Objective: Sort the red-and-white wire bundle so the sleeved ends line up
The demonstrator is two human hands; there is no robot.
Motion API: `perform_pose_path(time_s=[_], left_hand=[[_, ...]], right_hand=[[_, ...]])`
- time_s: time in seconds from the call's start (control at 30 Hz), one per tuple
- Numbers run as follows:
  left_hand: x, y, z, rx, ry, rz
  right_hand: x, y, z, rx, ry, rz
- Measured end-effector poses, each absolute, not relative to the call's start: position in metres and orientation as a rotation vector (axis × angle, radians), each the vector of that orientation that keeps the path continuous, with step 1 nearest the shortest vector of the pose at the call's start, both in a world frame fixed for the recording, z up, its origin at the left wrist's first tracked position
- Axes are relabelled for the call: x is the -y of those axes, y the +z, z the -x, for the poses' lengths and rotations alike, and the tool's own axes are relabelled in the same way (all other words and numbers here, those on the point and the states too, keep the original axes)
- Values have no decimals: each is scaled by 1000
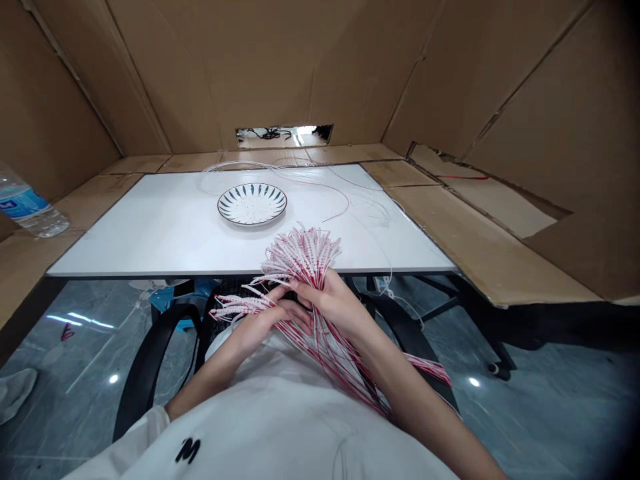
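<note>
My right hand (334,305) is closed round a thick bundle of red-and-white tagged strands (303,257), whose ends fan out above the fingers and trail down across my lap. My left hand (260,325) grips a smaller bunch of the same strands (235,308) that points left, and its fingers meet the right hand's. Both hands hover just in front of the white table's near edge (250,272), above my white shirt.
A blue-and-white patterned plate (252,203) sits on the table's far middle. Thin clear and red wires (330,190) loop behind it. A water bottle (27,210) lies at the left on cardboard. Cardboard walls surround the table. Black chair arms (150,360) flank my lap.
</note>
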State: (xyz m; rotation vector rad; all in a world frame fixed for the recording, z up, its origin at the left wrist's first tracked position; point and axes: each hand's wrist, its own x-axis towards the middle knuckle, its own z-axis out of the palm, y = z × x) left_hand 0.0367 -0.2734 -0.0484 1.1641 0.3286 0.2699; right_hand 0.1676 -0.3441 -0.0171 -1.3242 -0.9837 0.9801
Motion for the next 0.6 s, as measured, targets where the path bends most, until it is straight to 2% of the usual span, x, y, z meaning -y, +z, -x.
perform_pose_path(time_s=[0.23,0.37,0.6], left_hand=[[269,-46,-31,-414,163,-1192],[267,-44,-30,-381,135,-1178],[265,-39,-29,-359,134,-1463]], right_hand=[[345,-17,-172,1059,862,1308],[344,-17,-172,1066,899,1306],[343,-12,-166,1116,901,1247]])
